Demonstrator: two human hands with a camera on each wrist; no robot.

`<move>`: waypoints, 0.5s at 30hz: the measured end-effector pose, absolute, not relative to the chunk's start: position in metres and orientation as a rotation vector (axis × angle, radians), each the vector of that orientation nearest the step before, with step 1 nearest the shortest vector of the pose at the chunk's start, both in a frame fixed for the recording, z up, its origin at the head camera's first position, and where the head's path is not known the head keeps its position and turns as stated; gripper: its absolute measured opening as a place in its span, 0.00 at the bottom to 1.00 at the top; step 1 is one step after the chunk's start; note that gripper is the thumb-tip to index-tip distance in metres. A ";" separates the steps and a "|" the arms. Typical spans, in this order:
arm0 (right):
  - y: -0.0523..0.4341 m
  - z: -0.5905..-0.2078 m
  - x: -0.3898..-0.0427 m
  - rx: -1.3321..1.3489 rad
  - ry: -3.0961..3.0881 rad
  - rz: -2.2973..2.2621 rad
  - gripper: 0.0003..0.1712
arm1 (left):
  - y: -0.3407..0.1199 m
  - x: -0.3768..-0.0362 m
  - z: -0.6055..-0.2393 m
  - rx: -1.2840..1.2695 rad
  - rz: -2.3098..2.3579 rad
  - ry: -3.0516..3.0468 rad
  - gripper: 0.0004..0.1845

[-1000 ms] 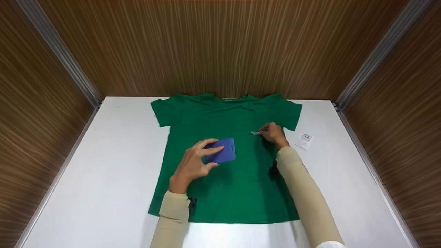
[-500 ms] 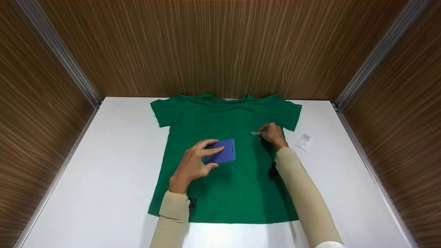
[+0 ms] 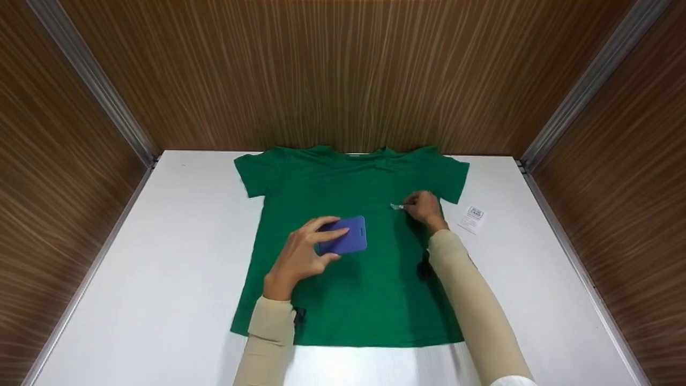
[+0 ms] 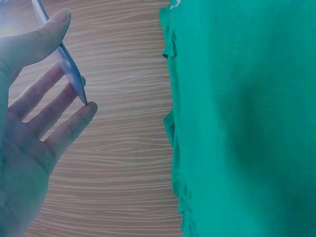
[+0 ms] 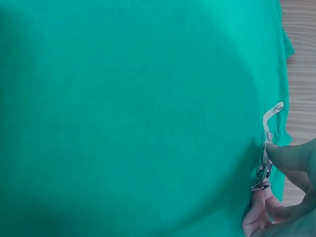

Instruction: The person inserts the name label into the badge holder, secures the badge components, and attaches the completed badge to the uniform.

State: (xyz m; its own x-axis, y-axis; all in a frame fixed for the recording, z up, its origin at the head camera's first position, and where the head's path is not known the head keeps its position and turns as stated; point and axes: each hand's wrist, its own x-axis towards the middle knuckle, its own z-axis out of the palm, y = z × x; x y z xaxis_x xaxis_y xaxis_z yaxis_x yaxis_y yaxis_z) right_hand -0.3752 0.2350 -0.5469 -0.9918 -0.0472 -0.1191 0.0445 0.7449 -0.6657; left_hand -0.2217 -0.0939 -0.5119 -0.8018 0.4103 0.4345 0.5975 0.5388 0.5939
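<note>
Green T-shirt [image 3: 370, 311] spread on a white desk [image 3: 187, 230], collar at the far edge near the wood-grain back panel [image 3: 343, 69], short sleeves out to both sides. Person's left hand [image 3: 297, 260] over the middle of the shirt, fingers bent round a purple badge holder [image 3: 351, 242] with a slot by its right-hand edge; thumb on one side, other fingers on the opposite. Holder tilted and raised, its shadow falling on the cloth. Right hand [image 3: 426, 209] farther off, over the shirt's chest near the right sleeve — thumb and fingers pinching a small metal badge clip [image 5: 265, 165], whose strap with a snap button juts out past the fingertips. Cannot tell whether clip meets fabric. The two pieces are apart. White printed card [image 3: 472, 219] lies on the desk just beyond the shirt's right side. Both forearms in beige sleeves [image 3: 477, 300] — a dark device [image 3: 425, 266] at each wrist.
</note>
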 end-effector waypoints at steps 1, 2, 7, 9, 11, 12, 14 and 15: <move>0.235 -0.547 -0.375 -0.004 2.814 -1.084 0.13 | -0.094 -0.222 -0.512 -0.849 -1.114 -2.535 0.29; 0.236 -0.547 -0.374 -0.005 2.814 -1.092 0.13 | -0.094 -0.222 -0.512 -0.850 -1.111 -2.533 0.29; 0.238 -0.547 -0.368 -0.059 2.836 -1.130 0.12 | -0.094 -0.221 -0.512 -0.860 -1.110 -2.525 0.29; 0.239 -0.546 -0.365 -0.084 2.837 -1.162 0.12 | -0.094 -0.221 -0.512 -0.863 -1.113 -2.527 0.29; 0.239 -0.544 -0.361 -0.097 2.822 -1.210 0.13 | -0.094 -0.221 -0.513 -0.864 -1.114 -2.534 0.28; 0.239 -0.542 -0.358 -0.102 2.809 -1.234 0.13 | -0.094 -0.221 -0.512 -0.863 -1.115 -2.535 0.28; 0.239 -0.537 -0.353 -0.099 2.775 -1.283 0.14 | -0.093 -0.222 -0.512 -0.862 -1.117 -2.536 0.28; 0.238 -0.535 -0.351 -0.097 2.758 -1.303 0.14 | -0.093 -0.222 -0.512 -0.862 -1.115 -2.537 0.29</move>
